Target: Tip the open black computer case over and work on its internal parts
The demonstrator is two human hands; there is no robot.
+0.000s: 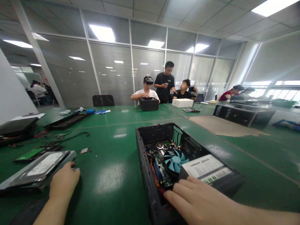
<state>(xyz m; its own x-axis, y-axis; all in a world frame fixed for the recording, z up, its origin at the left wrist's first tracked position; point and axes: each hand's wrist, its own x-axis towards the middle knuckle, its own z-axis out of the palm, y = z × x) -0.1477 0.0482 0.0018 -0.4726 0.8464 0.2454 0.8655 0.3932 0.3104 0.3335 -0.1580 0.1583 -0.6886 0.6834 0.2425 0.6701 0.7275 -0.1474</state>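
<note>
An open black computer case [143, 175] lies on the green table before me, with a motherboard, a blue-bladed fan [175, 160] and coloured wires inside. At its near right is a boxy power supply [206, 165] with a white label. My right hand [194, 197] is closed over the near side of the power supply, its fingertips reaching into the case above the wires. At the left, my left hand [64, 178] is closed beside a silver hard drive [44, 167]; its fingers curl, and what they hold, if anything, is hidden.
Behind the hard drive are a green circuit board [30, 154], loose cables [75, 135] and a black panel [67, 121]. Another computer case [241, 114] stands at the right by a brown cardboard sheet [222, 125]. Several people are across the table, one at a black box [148, 104].
</note>
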